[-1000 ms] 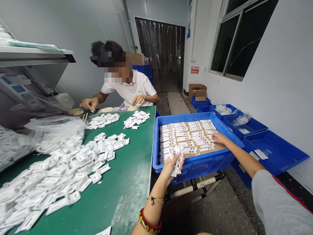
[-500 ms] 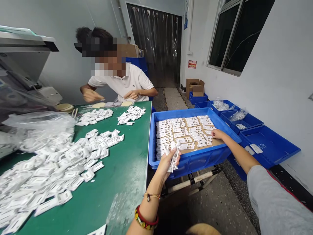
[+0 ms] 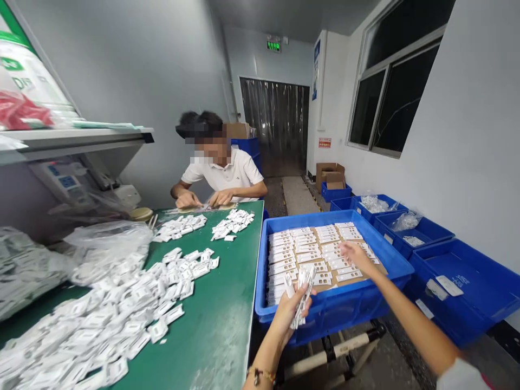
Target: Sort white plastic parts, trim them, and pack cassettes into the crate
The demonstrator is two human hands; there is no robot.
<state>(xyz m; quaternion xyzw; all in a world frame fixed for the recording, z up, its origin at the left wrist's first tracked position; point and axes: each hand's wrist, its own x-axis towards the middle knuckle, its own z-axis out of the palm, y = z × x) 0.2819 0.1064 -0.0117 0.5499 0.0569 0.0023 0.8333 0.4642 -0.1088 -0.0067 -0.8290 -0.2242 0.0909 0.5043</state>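
- The left hand [image 3: 293,306] is closed around a small bunch of white strips [image 3: 305,281], at the near side of the tub. Their tops poke up and their ends stick out below.
- These strips look light, stiff and thin, maybe plastic. They could be a bit slippery, and a hard squeeze might bend one (so soft fingers are best). I would pinch one by its long edges, away from the little windows.
- The right hand [image 3: 355,254] is over the right part of the tub, fingers a little curled. I can't tell if it has a strip or touches one.
- Below it, more strips lie in rows [image 3: 281,255] on brown card [image 3: 352,278] inside the blue tub [image 3: 351,307].
- To the left, loose white pieces [image 3: 130,309] make a big heap on the green table [image 3: 229,309].
- Compared with half a second ago, the right hand has moved left over the rows. At the far end, the co-worker's hands [image 3: 221,198] have come closer together. The green sign [image 3: 273,46] has come into view.
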